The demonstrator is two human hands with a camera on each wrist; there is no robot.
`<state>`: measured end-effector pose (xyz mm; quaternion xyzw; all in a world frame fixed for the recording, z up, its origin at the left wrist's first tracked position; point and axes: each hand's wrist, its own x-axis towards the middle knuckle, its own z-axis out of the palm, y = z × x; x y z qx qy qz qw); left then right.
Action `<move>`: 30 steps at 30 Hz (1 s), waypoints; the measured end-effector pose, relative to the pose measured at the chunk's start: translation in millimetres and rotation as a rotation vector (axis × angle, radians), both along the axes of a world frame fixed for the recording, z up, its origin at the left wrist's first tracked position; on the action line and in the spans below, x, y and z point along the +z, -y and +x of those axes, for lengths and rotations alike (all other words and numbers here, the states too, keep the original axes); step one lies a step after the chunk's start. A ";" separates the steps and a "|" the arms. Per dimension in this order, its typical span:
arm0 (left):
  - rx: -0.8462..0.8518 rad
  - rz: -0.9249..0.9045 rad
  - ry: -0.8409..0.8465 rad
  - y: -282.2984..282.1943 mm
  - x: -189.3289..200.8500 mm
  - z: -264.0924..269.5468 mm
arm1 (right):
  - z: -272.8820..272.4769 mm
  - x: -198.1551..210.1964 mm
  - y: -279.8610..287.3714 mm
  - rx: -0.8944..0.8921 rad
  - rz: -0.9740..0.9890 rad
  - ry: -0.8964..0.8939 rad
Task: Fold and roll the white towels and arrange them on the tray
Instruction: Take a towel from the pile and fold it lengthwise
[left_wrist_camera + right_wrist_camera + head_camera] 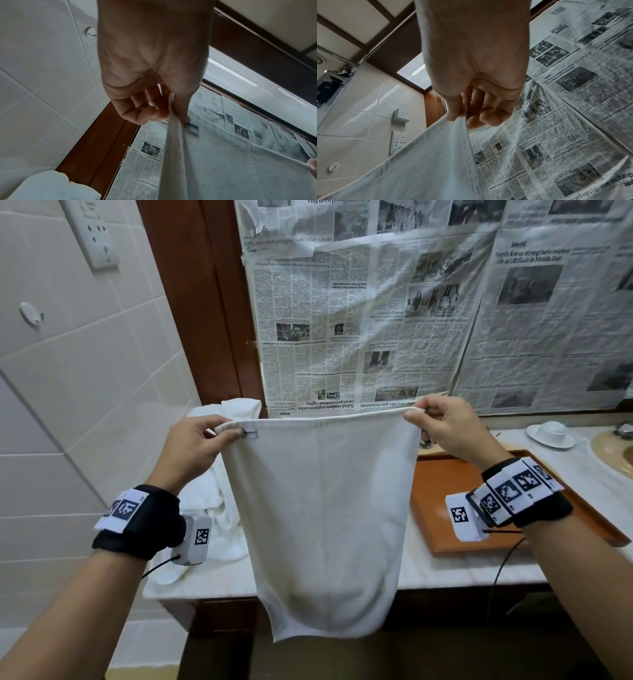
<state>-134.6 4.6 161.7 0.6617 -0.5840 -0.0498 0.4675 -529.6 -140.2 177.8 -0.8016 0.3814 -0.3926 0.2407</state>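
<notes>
Above the counter (445, 570), both hands' grips pinch the towel's (322, 525) top corners.

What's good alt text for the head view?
Two hands hold a white towel up by its top corners, the left hand pinching the corner with a small label and the right hand the other, so it hangs flat over a marble counter. More white towels lie heaped at left, an orange tray sits at right, and newspaper covers the wall behind.
</notes>
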 end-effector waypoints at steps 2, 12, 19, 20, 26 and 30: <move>-0.008 0.020 -0.018 4.4 -3.2 2.3 | -0.4 -4.8 4.7 -0.008 0.005 -0.030; -0.011 0.116 0.007 56.1 -49.8 22.7 | 26.2 -51.6 42.8 -0.134 0.174 -0.094; 0.060 0.194 -0.053 91.8 -105.7 24.6 | 49.8 -116.3 80.8 -0.192 0.356 0.060; 0.068 0.216 -0.099 99.7 -113.4 26.0 | 53.3 -122.6 87.4 -0.195 0.384 0.067; 0.161 0.268 -0.217 156.2 -155.3 37.6 | 72.4 -156.9 144.6 -0.202 0.449 0.119; 0.227 0.310 -0.147 198.2 -178.3 34.3 | 79.0 -182.8 185.5 -0.247 0.443 0.096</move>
